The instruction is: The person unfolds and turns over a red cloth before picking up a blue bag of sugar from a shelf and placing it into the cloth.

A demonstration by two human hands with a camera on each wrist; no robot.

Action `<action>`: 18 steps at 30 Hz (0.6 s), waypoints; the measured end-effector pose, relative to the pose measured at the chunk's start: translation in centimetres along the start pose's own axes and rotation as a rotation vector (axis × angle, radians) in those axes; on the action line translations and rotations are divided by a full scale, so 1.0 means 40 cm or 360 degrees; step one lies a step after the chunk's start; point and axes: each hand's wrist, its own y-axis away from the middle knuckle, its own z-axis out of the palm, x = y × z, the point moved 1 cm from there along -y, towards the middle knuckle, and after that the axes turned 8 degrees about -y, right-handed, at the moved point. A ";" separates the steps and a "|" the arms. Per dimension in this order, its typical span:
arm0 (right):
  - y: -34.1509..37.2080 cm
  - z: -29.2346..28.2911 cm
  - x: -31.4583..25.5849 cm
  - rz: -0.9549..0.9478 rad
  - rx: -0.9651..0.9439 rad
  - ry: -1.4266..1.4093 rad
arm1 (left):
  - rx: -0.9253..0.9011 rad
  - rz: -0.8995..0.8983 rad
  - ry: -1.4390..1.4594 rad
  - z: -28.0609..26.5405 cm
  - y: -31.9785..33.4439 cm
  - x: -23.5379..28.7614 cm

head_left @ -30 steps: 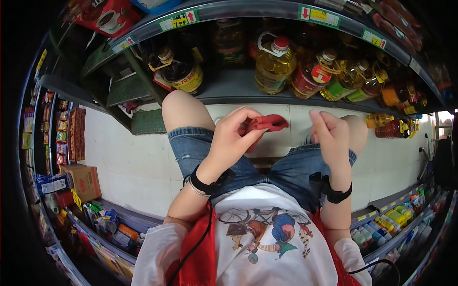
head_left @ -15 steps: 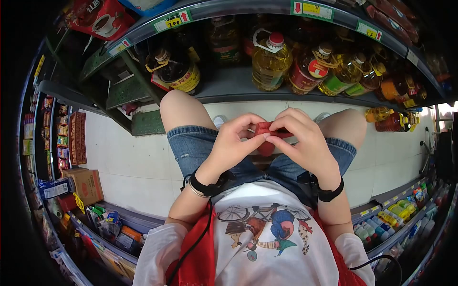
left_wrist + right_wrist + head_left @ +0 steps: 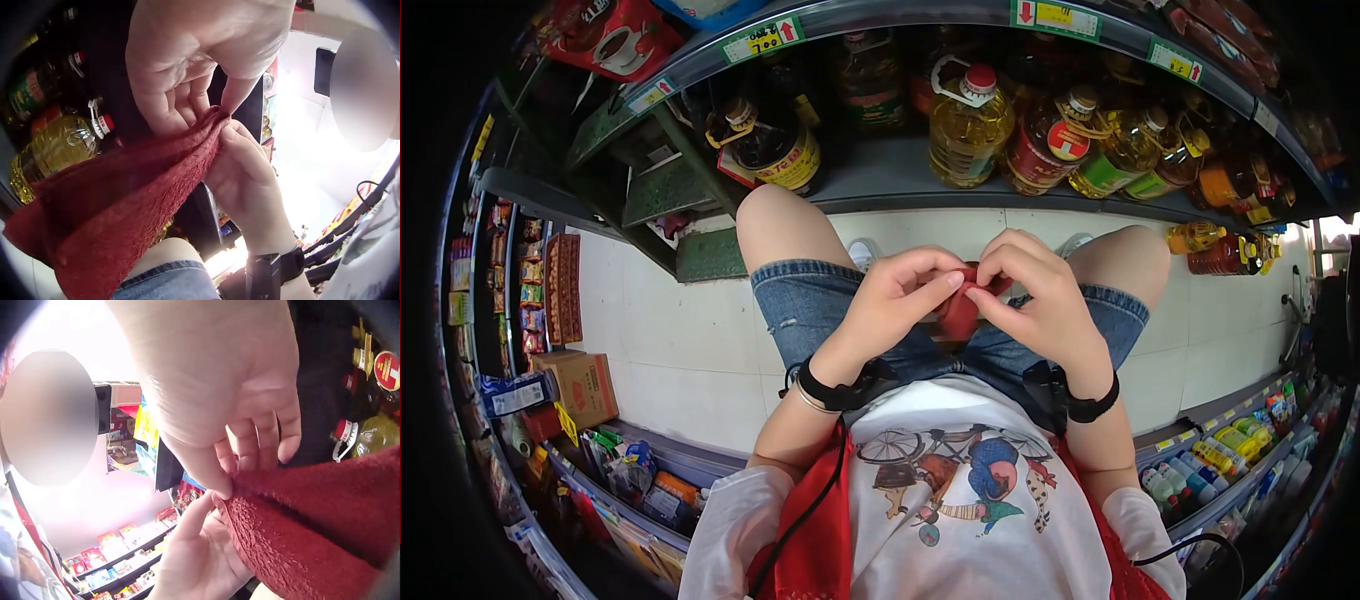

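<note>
A red cloth hangs between the knees in the head view, held at its upper edge by both hands. The left hand pinches it between thumb and fingers, and the right hand pinches it close beside, the thumbs nearly touching. In the left wrist view the cloth drapes in folds from the left hand, with the right hand at the same gathered edge. The right wrist view shows the cloth spreading from the right hand, the left hand below.
Oil bottles stand on the shelf in front of the knees. A green step frame is at the left, a cardboard box behind it. Low shelves with goods run along both sides behind the person.
The right hand has come in from the right and now pinches the cloth beside the left hand. Over the last half second, the cloth and fingers have shifted slightly.
</note>
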 end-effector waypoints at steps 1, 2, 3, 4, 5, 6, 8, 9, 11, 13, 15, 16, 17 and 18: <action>0.001 0.001 -0.001 0.0012 -0.0003 -0.0029 | 0.0000 0.0058 -0.0014 0.001 -0.001 -0.001; 0.002 0.002 -0.002 0.0025 -0.0006 -0.0058 | 0.0000 0.0057 -0.0014 0.002 -0.002 -0.001; 0.003 0.002 -0.001 0.0026 -0.0006 -0.0058 | 0.0009 0.0092 -0.0040 0.002 -0.003 -0.001; 0.004 0.001 -0.001 0.0025 0.0002 -0.0041 | 0.0019 0.0128 -0.0066 0.002 -0.004 -0.001; 0.005 0.000 0.001 0.0023 0.0010 -0.0025 | 0.0018 0.0128 -0.0066 0.001 -0.004 -0.001; 0.005 -0.001 0.002 0.0024 0.0010 -0.0024 | 0.0030 0.0136 -0.0105 0.000 -0.005 -0.002; 0.005 -0.002 0.004 0.0001 0.0026 -0.0004 | 0.0042 0.0145 -0.0143 0.000 -0.005 -0.004; 0.006 -0.001 0.005 0.0001 0.0026 -0.0004 | 0.0067 0.0154 -0.0169 0.002 -0.004 -0.005; 0.007 0.004 0.009 0.0026 0.0050 -0.0021 | 0.0092 0.0161 -0.0195 0.005 -0.004 -0.003; 0.004 0.009 0.008 0.0038 0.0064 -0.0042 | 0.0125 0.0161 -0.0197 0.008 -0.005 0.005; 0.003 0.010 0.009 0.0049 0.0078 -0.0064 | 0.0124 0.0141 -0.0210 0.006 -0.004 0.005; 0.003 0.009 0.010 0.0035 0.0072 -0.0031 | 0.0123 0.0122 -0.0223 0.005 -0.004 0.005; 0.003 0.009 0.009 0.0020 0.0065 0.0003 | 0.0122 0.0123 -0.0223 0.005 -0.005 0.006; 0.003 0.008 0.009 0.0019 0.0066 0.0003 | 0.0119 0.0193 -0.0242 0.006 -0.006 0.007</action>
